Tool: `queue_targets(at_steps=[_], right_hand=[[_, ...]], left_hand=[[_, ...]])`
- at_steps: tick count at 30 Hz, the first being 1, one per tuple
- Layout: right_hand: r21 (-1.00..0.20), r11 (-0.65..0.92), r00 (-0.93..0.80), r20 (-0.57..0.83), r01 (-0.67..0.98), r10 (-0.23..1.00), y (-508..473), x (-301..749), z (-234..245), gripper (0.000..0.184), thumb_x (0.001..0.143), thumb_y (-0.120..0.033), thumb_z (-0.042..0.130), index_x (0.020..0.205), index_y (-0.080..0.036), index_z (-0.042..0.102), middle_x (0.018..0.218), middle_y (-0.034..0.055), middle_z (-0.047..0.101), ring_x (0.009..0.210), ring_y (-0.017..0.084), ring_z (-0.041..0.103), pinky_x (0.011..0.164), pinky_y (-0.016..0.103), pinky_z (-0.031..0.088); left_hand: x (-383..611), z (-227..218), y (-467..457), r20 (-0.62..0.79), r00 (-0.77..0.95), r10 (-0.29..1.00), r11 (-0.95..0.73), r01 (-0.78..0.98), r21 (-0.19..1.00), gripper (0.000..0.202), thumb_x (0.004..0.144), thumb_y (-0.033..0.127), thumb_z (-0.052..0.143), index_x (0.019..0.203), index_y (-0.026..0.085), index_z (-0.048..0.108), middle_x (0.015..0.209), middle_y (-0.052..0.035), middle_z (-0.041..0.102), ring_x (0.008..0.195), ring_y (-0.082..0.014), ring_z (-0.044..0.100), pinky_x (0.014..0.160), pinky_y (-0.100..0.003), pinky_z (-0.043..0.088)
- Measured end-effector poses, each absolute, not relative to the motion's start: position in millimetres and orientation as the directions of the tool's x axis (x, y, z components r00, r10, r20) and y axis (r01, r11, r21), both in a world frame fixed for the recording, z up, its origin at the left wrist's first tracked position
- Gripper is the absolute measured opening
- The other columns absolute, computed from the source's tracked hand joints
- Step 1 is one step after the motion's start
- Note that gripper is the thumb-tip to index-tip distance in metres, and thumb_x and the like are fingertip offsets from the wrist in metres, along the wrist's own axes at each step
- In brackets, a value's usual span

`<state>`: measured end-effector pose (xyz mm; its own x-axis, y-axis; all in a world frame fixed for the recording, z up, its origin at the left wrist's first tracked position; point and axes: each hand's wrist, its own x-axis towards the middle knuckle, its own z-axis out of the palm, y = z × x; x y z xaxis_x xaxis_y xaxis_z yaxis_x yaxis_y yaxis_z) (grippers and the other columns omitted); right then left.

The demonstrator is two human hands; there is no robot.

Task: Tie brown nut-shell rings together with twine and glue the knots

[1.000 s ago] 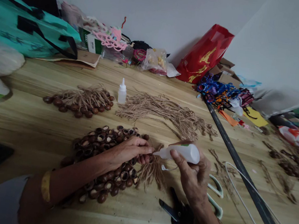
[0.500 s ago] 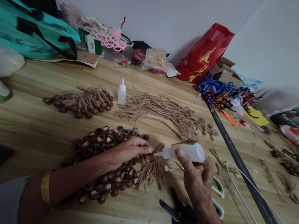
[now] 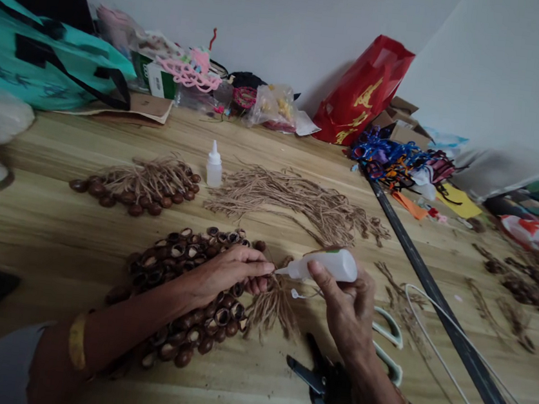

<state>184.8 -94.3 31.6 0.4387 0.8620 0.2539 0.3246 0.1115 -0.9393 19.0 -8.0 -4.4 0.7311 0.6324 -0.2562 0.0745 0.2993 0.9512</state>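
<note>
My right hand (image 3: 345, 308) is shut on a white plastic squeeze bottle (image 3: 328, 265), whose thin nozzle points left and ends at my left fingertips. My left hand (image 3: 227, 275) curls around a bundle of jute twine (image 3: 274, 307), which hangs down below the fingers. Whatever the fingers grip inside is hidden. Under my left forearm lies a heap of hollow brown nut shells (image 3: 184, 264). Black-bladed scissors (image 3: 319, 383) with white handles lie below my right hand.
On the wooden table (image 3: 43, 222) stand a small dropper bottle (image 3: 214, 166), nuts strung on twine (image 3: 134, 190), and loose twine strands (image 3: 293, 201). A black rod (image 3: 445, 319) and white wire (image 3: 451, 352) run along the right. Bags and coloured cords (image 3: 390, 164) crowd the back.
The whole view has shifted slightly. My right hand has moved a little left and the bottle now tilts with its nozzle still at my left fingertips. My left hand stays in place.
</note>
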Motion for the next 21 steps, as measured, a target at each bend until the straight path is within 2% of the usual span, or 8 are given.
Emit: queue_targets(at_steps=[4, 7, 12, 14, 17, 21], right_hand=[[-0.931, 0.124, 0.41, 0.267, 0.343, 0.872, -93, 186, 30, 0.022, 0.074, -0.039, 0.071, 0.073, -0.019, 0.064, 0.061, -0.0026, 0.057, 0.055, 0.012, 0.05, 0.05, 0.023, 0.043], [-0.933, 0.111, 0.456, 0.269, 0.344, 0.849, -93, 186, 32, 0.021, 0.073, -0.039, 0.072, 0.074, -0.019, 0.066, 0.063, -0.0013, 0.059, 0.058, 0.013, 0.053, 0.053, 0.024, 0.045], [-0.958, 0.105, 0.481, 0.227, 0.267, 0.847, -92, 194, 30, 0.022, 0.075, -0.039, 0.071, 0.073, -0.017, 0.069, 0.066, 0.0013, 0.063, 0.062, 0.015, 0.057, 0.058, 0.026, 0.048], [-0.976, 0.11, 0.46, 0.187, 0.188, 0.868, -91, 200, 26, 0.023, 0.076, -0.039, 0.071, 0.074, -0.016, 0.07, 0.066, 0.002, 0.065, 0.061, 0.016, 0.058, 0.058, 0.026, 0.048], [-0.99, 0.14, 0.456, 0.113, -0.026, 0.883, -89, 206, 20, 0.024, 0.074, -0.04, 0.073, 0.077, -0.016, 0.07, 0.066, 0.0015, 0.066, 0.058, 0.014, 0.059, 0.055, 0.025, 0.048], [-0.91, 0.153, 0.405, -0.017, -0.384, 0.914, -86, 212, 20, 0.023, 0.072, -0.039, 0.075, 0.078, -0.017, 0.069, 0.067, -0.0007, 0.065, 0.052, 0.01, 0.056, 0.052, 0.02, 0.049]], left_hand=[[18, -6, -7, -0.258, 0.744, 0.616, 0.317, 0.066, 0.946, 0.025, 0.08, 0.035, 0.061, 0.074, 0.012, 0.065, 0.068, -0.0028, 0.062, 0.062, -0.0125, 0.053, 0.064, -0.025, 0.04], [19, -6, -6, -0.271, 0.745, 0.609, 0.332, 0.071, 0.941, 0.026, 0.08, 0.036, 0.061, 0.074, 0.012, 0.064, 0.068, -0.0024, 0.062, 0.062, -0.0121, 0.052, 0.064, -0.025, 0.04], [19, -3, -7, -0.292, 0.729, 0.619, 0.353, 0.074, 0.933, 0.026, 0.078, 0.038, 0.064, 0.073, 0.012, 0.064, 0.067, -0.002, 0.062, 0.062, -0.0121, 0.052, 0.064, -0.024, 0.04], [19, -2, -7, -0.295, 0.729, 0.617, 0.363, 0.069, 0.929, 0.027, 0.078, 0.038, 0.064, 0.072, 0.012, 0.063, 0.066, -0.0018, 0.062, 0.063, -0.0121, 0.052, 0.063, -0.024, 0.039], [19, -3, -6, -0.309, 0.728, 0.612, 0.381, 0.07, 0.922, 0.027, 0.077, 0.038, 0.065, 0.071, 0.012, 0.064, 0.066, -0.0018, 0.062, 0.062, -0.0118, 0.052, 0.062, -0.023, 0.039], [19, -8, -5, -0.342, 0.713, 0.612, 0.425, 0.068, 0.903, 0.027, 0.074, 0.038, 0.068, 0.078, 0.012, 0.066, 0.068, -0.0017, 0.063, 0.063, -0.0116, 0.053, 0.063, -0.024, 0.04]])
